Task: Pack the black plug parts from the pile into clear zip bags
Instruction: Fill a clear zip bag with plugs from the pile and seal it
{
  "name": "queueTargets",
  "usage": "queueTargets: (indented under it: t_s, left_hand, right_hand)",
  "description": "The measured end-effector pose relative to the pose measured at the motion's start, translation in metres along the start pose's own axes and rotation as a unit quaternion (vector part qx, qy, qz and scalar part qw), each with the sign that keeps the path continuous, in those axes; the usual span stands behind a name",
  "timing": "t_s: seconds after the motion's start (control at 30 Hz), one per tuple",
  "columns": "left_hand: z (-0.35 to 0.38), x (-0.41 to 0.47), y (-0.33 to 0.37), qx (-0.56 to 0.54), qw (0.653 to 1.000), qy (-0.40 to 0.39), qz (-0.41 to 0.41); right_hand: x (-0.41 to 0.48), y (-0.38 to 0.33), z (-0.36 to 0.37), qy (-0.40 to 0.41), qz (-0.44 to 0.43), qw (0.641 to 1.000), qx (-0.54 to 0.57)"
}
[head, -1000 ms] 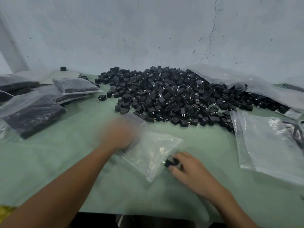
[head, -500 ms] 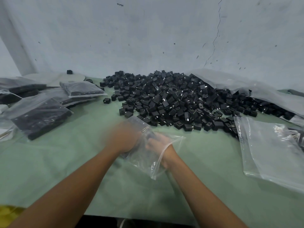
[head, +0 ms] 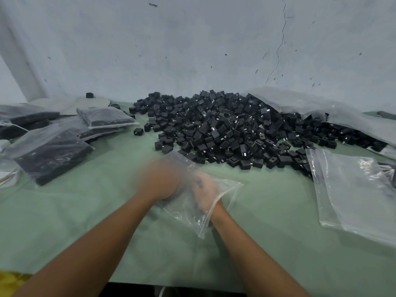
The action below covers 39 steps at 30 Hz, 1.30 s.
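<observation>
hundreds of small black boxy plastic plug parts (head: 235, 129) lay heaped just beyond my hands, the nearest ones close to the bag i was filling. my left hand (head: 159, 179) was curled on the mouth edge of a thin clear plastic zip bag (head: 192, 213), holding it open over the pale green table cover (head: 64, 221), though blur hid the single fingers. my right hand (head: 206, 189) was inside that bag up to the wrist, seen only through the film. i could not tell whether it was closed on any parts or lay open.

i judged the bag light, limp and slick. it would likely sag shut unless taken by the stiffer zip strip at the mouth rather than by its soft wall. the parts looked hard, smooth and light one by one, so a small handful held by the bodies seemed best. any metal prongs might snag the film.

to the left of my left hand lay filled bags of black parts (head: 49, 153). well apart to the right of my right hand sat a flat stack of empty clear bags (head: 353, 189).
</observation>
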State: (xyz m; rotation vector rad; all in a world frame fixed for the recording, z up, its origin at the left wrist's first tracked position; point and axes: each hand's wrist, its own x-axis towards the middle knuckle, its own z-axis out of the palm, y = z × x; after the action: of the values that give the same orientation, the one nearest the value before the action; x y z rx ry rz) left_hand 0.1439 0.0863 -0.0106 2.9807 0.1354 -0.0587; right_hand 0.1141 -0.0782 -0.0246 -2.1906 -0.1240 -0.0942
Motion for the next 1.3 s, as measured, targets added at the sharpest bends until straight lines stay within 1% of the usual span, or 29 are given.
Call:
queueTargets:
  t_s: [0.07,0.17,0.33,0.4,0.57,0.67,0.77,0.87,0.97,1.0,1.07,1.13,1.17,1.2,1.23,1.27,1.3]
  left_hand:
    - [0.0,0.0,0.0,0.001,1.0,-0.002,-0.001]
    - [-0.001,0.0,0.0,0.001,1.0,-0.002,-0.002]
    - [-0.003,-0.003,0.001,0.001,1.0,0.002,0.004]
    - [-0.005,-0.004,0.002,0.003,1.0,-0.001,0.009]
    - [-0.016,0.001,0.004,0.014,1.0,-0.008,0.01]
    - [-0.029,0.01,0.01,-0.007,1.0,-0.023,-0.001]
    - [-0.026,0.015,0.019,-0.035,0.999,0.01,-0.005]
    - [-0.012,0.009,0.024,-0.071,0.996,0.05,-0.001]
    - [-0.005,0.008,0.022,-0.068,0.995,0.071,0.005]
    - [-0.005,0.009,0.022,-0.066,0.995,0.071,0.006]
    - [-0.004,0.009,0.021,-0.06,0.995,0.073,0.007]
    - [-0.005,0.009,0.021,-0.055,0.996,0.068,0.008]
    - [-0.005,0.009,0.02,-0.051,0.996,0.066,0.009]
    - [-0.005,0.009,0.02,-0.05,0.997,0.066,0.009]
    - [-0.004,0.009,0.021,-0.051,0.996,0.068,0.007]
    - [-0.004,0.009,0.021,-0.053,0.996,0.07,0.005]
    - [-0.004,0.009,0.022,-0.052,0.996,0.071,0.004]
  right_hand:
    - [-0.001,-0.001,0.0,0.001,-0.002,1.0,0.003]
    - [-0.003,-0.003,-0.001,0.015,-0.02,0.999,-0.022]
    - [-0.008,-0.008,-0.001,0.025,0.029,0.999,0.029]
    - [-0.009,-0.007,-0.001,0.028,0.025,0.998,0.041]
    - [-0.012,-0.005,0.0,0.004,0.007,0.999,0.042]
    - [-0.014,-0.003,0.002,0.008,0.001,0.998,0.063]
    - [-0.013,-0.003,0.001,0.016,0.002,0.998,0.058]
    - [-0.009,-0.002,0.0,0.007,-0.038,0.999,0.033]
    - [-0.008,-0.005,-0.003,0.001,-0.037,0.999,0.009]
    - [-0.009,-0.006,-0.004,-0.003,-0.044,0.999,0.004]
    - [-0.018,-0.008,-0.01,-0.035,-0.055,0.997,0.035]
    - [-0.037,-0.005,-0.026,-0.09,-0.097,0.988,0.078]
    - [-0.047,0.002,-0.036,-0.104,-0.124,0.982,0.098]
    - [-0.057,0.011,-0.046,-0.106,-0.148,0.981,0.074]
    - [-0.066,0.019,-0.058,-0.112,-0.141,0.983,0.036]
    - [-0.073,0.029,-0.07,-0.098,-0.125,0.987,-0.004]
    - [-0.077,0.035,-0.082,-0.062,-0.101,0.993,-0.012]
